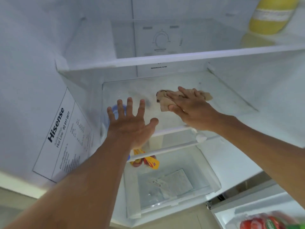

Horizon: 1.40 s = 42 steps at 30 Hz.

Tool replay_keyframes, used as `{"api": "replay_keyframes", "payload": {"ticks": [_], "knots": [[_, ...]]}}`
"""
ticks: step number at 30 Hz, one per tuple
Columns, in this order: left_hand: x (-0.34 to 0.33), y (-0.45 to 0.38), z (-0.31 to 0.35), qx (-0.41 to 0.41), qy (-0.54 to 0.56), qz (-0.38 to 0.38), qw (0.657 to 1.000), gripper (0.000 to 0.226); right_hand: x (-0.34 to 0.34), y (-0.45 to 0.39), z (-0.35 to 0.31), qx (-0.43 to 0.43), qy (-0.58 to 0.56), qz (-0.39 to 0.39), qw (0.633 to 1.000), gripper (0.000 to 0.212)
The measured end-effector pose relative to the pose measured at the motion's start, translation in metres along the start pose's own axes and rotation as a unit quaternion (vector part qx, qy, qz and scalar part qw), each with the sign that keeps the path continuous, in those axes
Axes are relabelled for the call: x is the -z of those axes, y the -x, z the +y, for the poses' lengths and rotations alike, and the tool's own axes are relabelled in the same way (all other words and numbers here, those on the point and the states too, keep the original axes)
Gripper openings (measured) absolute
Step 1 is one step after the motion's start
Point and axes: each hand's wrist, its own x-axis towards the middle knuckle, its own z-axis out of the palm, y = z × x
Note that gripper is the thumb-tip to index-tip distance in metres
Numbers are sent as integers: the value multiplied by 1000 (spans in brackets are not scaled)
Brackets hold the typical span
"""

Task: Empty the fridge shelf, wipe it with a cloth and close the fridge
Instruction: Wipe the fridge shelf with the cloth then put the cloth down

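The fridge stands open in front of me. Its middle glass shelf (231,96) carries only a beige cloth (166,103). My right hand (189,106) lies flat on top of that cloth, thumb hooked under its near edge, pressing it onto the glass. My left hand (130,123) hovers with fingers spread over the shelf's front left corner, holding nothing. A blue round thing (115,109) shows blurred through the glass behind my left fingers.
An upper shelf (181,58) overhangs the one being wiped; a yellow container (270,15) stands on it at far right. Below are yellow-red packets (148,162) and a clear drawer (173,187). The door bin (264,220) at bottom right holds red-green packaging.
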Motion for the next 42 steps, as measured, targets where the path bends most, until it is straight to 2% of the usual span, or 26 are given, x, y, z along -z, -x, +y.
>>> {"api": "replay_keyframes", "payload": {"ticks": [3, 6, 10, 13, 16, 20, 23, 26, 28, 29, 31, 32, 35, 37, 38, 39, 40, 42], "knots": [[-3, 3, -5, -12, 3, 29, 999, 82, 7, -47, 8, -71, 1, -16, 997, 56], [-8, 3, -7, -17, 4, 66, 998, 84, 1, -79, 11, -105, 1, -18, 994, 55], [-10, 3, -11, -67, -109, 53, 990, 103, 5, -36, -17, -31, 1, 5, 1000, 54], [-9, 1, -13, -68, -129, 44, 988, 89, -1, 24, -38, 60, -59, 33, 996, 55], [-11, 2, -14, -77, -134, 49, 987, 75, -2, 14, -19, 38, -55, 12, 998, 57], [-11, 2, -14, -74, -126, 55, 988, 87, 1, -20, -19, -33, -8, -12, 999, 55], [-11, 2, -14, -73, -119, 58, 989, 78, 2, 28, -40, 10, -27, 9, 1000, 53], [-14, 1, -15, -78, -133, 67, 986, 80, 9, 58, -19, 43, -65, 33, 996, 52], [-14, 0, -15, -85, -140, 69, 984, 90, 9, 30, 14, 7, -36, 43, 998, 54], [-15, -1, -15, -87, -141, 73, 983, 95, 11, 9, 26, -51, -22, 34, 998, 53], [-14, -1, -14, -85, -144, 79, 983, 98, 10, -24, 30, -140, -10, -9, 990, 53], [-14, -1, -14, -84, -143, 81, 983, 98, 6, -29, 21, -148, -5, -27, 989, 55], [-16, -2, -15, -88, -137, 94, 982, 96, 5, 17, -17, -60, -37, -36, 997, 55], [-17, -3, -16, -94, -138, 98, 981, 95, 8, 55, -7, 14, -75, 23, 997, 51], [-18, -3, -16, -95, -141, 97, 981, 94, 9, 59, 9, 25, -59, 44, 997, 51], [-19, -3, -17, -95, -144, 97, 980, 94, 11, 53, 30, 9, -30, 60, 998, 53], [-19, -4, -16, -97, -145, 98, 980, 94, 12, 39, 50, -43, -11, 65, 997, 53], [-19, -5, -17, -97, -140, 109, 979, 94, 18, 2, 70, -171, -4, 12, 985, 54]]}}
